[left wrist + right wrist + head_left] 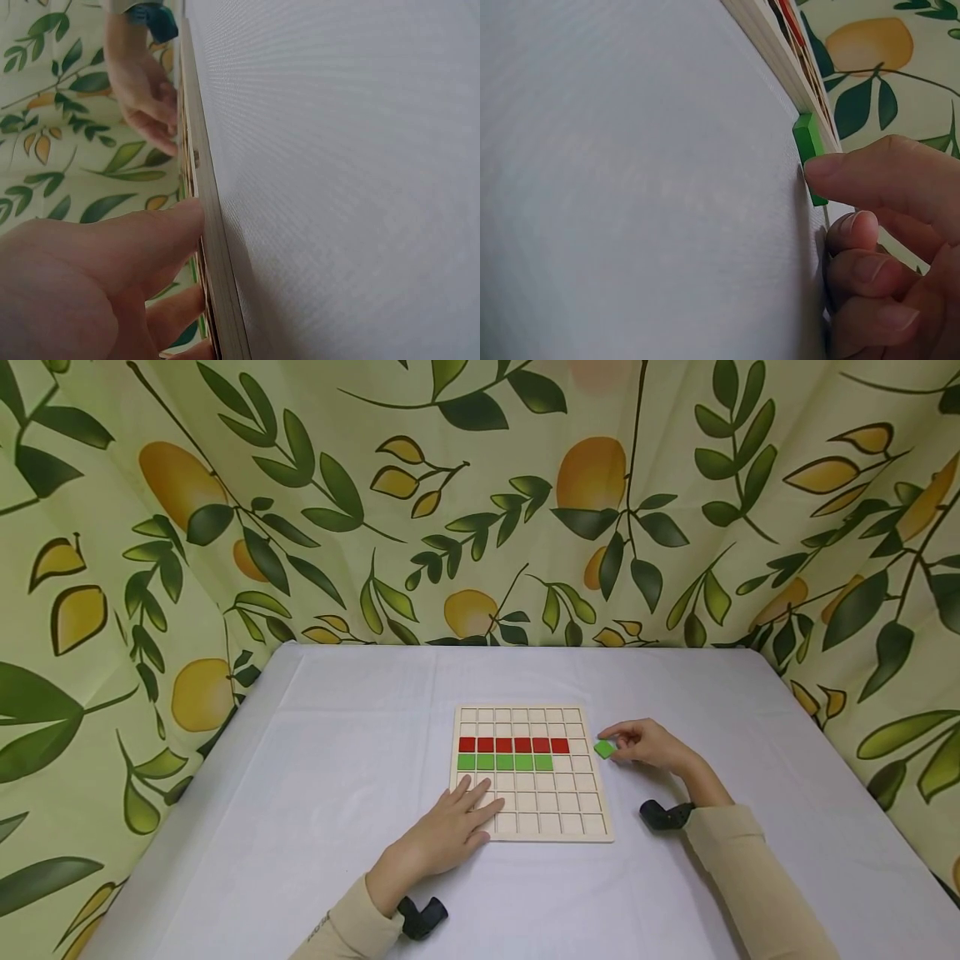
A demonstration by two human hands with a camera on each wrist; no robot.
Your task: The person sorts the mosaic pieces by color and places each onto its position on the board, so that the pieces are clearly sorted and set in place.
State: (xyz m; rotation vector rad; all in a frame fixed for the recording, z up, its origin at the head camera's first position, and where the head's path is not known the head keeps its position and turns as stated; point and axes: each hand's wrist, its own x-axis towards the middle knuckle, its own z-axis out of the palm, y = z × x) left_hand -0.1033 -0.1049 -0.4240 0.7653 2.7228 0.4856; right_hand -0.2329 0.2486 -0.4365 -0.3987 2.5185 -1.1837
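A pale wooden grid board (570, 823) lies flat on the table. One of its rows holds several red square tiles (522, 745), and the row just below holds several green ones (506, 762). My left hand (447, 828) rests on the board's lower left part with its fingers spread; in the left wrist view its thumb (161, 236) touches the board's edge. Beside the board's right edge, my right hand (654, 747) pinches a loose green tile (604, 749). The right wrist view shows that tile (808, 139) tilted up, low over the cloth, with the thumb against it.
A white cloth (360, 727) covers the table around the board. Behind and at both sides hangs a curtain (480, 560) printed with leaves and fruit. A black wrist camera (423, 918) sits at the left wrist, another black device (664, 816) at the right.
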